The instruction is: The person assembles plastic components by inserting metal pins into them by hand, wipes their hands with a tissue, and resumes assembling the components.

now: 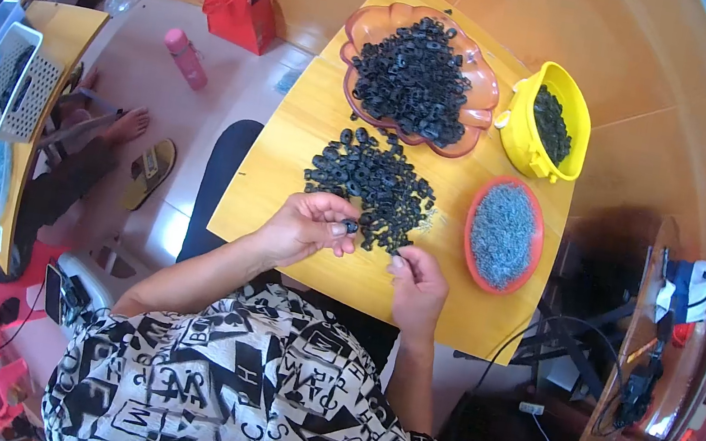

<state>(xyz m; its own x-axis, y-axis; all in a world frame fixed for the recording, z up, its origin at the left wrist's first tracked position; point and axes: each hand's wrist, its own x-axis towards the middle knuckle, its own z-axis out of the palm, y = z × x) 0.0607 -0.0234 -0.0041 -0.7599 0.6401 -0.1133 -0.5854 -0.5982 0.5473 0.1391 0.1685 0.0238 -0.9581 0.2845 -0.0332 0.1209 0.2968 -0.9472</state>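
Note:
My left hand (310, 231) is closed, with a small black plastic part (349, 226) pinched between thumb and fingers. My right hand (417, 289) pinches at the near edge of the pile, thumb against forefinger; what lies between those fingertips is too small to make out. Just beyond both hands, a loose pile of small black parts (369, 173) spreads over the wooden table (272, 181). To its right are a few thin, metallic pieces (433, 222). A red oval dish (469, 252) full of small grey metal pieces stands right of my right hand.
An orange leaf-shaped tray (484, 85) heaped with black parts sits at the table's back. Beside it stands a yellow container (514, 135) with more dark parts. At left, another person sits by a second table (80, 29) with a white basket (45, 83). A cable (529, 324) hangs near the right edge.

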